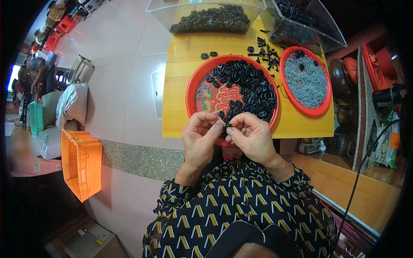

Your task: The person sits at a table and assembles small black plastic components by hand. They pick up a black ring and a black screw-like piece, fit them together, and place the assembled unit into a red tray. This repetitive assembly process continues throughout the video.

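Observation:
My left hand and my right hand meet over the near edge of a red round tray. Thumbs and fingertips of both are pinched together on a small black piece, mostly hidden by the fingers. Beneath and beyond them, many black oval two-hole pieces lie heaped along the tray's far and right sides, leaving its patterned bottom partly bare. To the right, a second red tray holds a layer of small silvery metal pieces, with a few black ones on top.
Two clear plastic bins of black pieces stand at the table's far side. Black stem-like parts lie loose on the yellow table. An orange crate and sacks are on the left; a black cable hangs at right.

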Demonstrator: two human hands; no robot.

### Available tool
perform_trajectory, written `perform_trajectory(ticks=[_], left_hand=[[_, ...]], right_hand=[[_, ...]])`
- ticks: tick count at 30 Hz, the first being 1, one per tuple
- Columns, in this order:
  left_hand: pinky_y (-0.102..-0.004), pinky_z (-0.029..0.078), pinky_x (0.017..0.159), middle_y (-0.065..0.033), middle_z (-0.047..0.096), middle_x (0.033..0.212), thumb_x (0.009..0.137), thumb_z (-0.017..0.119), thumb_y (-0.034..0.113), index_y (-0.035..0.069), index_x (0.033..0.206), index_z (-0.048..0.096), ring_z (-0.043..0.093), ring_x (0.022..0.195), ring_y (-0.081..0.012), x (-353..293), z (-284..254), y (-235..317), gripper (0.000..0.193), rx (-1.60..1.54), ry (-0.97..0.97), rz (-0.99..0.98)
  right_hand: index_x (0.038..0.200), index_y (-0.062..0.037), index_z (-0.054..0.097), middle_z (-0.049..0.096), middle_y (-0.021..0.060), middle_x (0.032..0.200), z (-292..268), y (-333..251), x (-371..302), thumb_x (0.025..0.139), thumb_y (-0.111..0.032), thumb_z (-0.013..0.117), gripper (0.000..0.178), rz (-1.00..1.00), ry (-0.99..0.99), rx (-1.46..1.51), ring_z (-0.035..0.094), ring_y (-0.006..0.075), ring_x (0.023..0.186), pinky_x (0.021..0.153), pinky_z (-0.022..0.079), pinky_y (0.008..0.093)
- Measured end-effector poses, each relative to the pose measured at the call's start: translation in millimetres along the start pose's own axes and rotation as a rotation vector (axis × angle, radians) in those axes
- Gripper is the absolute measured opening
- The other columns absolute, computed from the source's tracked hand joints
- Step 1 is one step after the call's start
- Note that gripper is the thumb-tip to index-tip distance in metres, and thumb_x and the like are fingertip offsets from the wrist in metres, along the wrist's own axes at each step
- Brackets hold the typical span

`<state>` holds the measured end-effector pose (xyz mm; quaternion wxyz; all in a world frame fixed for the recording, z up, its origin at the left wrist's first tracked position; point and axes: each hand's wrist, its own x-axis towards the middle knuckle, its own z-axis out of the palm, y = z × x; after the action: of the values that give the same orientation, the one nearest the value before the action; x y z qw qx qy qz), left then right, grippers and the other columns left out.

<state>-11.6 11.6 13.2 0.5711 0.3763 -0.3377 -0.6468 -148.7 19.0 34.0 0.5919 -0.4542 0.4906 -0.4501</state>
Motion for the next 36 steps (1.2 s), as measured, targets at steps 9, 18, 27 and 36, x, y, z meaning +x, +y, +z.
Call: perform_trajectory(ticks=[9,18,27,36], left_hand=[[-0.02,0.044,0.065,-0.0048,0.056,0.081,0.078,0.055,-0.005,-0.002,0.088,0.051,0.054,0.073,-0.0077,-4,2,1,0.011,0.282,-0.039,0.133],[-0.0204,0.044,0.065,-0.0034,0.057,0.078,0.081,0.054,-0.002,-0.002,0.087,0.051,0.054,0.071,-0.0079,-3,1,-7,0.007,0.455,-0.14,0.145],[-0.0272,0.043,0.061,-0.0075,0.054,0.075,0.078,0.058,0.004,-0.002,0.082,0.056,0.054,0.068,-0.0149,29,6,-15,0.007,0.597,-0.114,0.199],[-0.0419,0.041,0.068,-0.0156,0.053,0.077,0.065,0.062,0.002,0.002,0.078,0.059,0.051,0.076,-0.0348,71,14,-19,0.014,1.45,-0.304,0.474]], right_hand=[[0.084,0.0028,0.054,0.058,0.0029,0.072,-2,-1,-1,0.079,0.0,0.057,0.007,0.014,0.001,-0.049,0.058,0.0069,0.063,0.053,0.047,0.02],[0.082,0.0018,0.055,0.058,0.0025,0.07,-10,0,-2,0.079,-0.001,0.056,0.004,0.051,-0.036,0.001,0.057,0.0064,0.059,0.052,0.047,0.0192],[0.087,0.0009,0.053,0.055,0.0026,0.072,-36,6,8,0.08,-0.001,0.054,0.008,0.019,0.065,0.068,0.056,0.0074,0.06,0.051,0.046,0.0184],[0.087,0.0008,0.052,0.055,0.002,0.072,-50,8,5,0.08,0.0,0.054,0.008,0.003,0.11,0.046,0.056,0.0073,0.061,0.053,0.046,0.019]])
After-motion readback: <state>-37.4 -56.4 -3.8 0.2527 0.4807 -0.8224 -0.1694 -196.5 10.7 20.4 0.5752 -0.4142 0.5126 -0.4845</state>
